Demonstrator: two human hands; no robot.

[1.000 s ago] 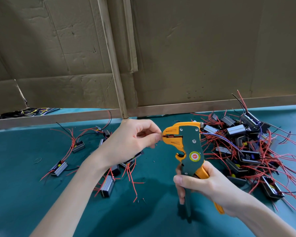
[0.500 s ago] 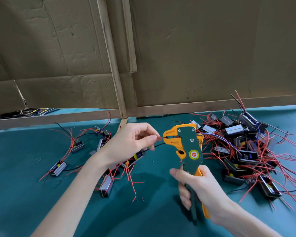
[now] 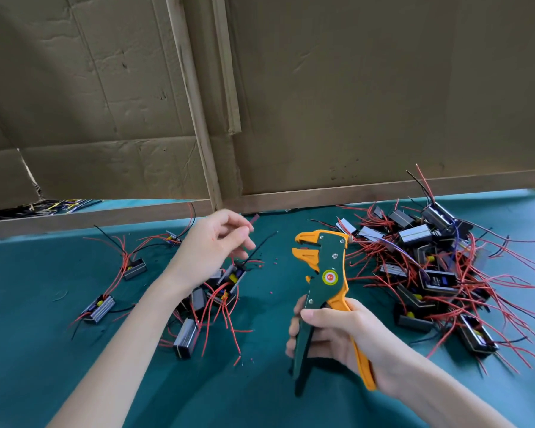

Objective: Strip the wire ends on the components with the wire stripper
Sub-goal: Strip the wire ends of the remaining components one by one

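My right hand (image 3: 331,332) grips the handles of the green and orange wire stripper (image 3: 325,267), which stands upright over the table with its orange jaws open and pointing left. Nothing sits in the jaws. My left hand (image 3: 210,245) hovers to the left of the jaws, fingers loosely curled and holding nothing. Just below it lies a small metal-cased component (image 3: 233,274) with red wires and a black wire (image 3: 261,244) sticking up to the right. More such components (image 3: 186,336) lie under my left wrist.
A large tangled pile of components with red wires (image 3: 430,273) fills the right side of the green cloth table (image 3: 44,366). Two separate components (image 3: 101,307) lie at the left. A cardboard wall (image 3: 352,103) with a wooden rail (image 3: 352,193) closes off the back.
My left hand let go of the wire it held at the jaws and drew back to the left. The stripper's jaws opened and the tool moved slightly lower and to the right.
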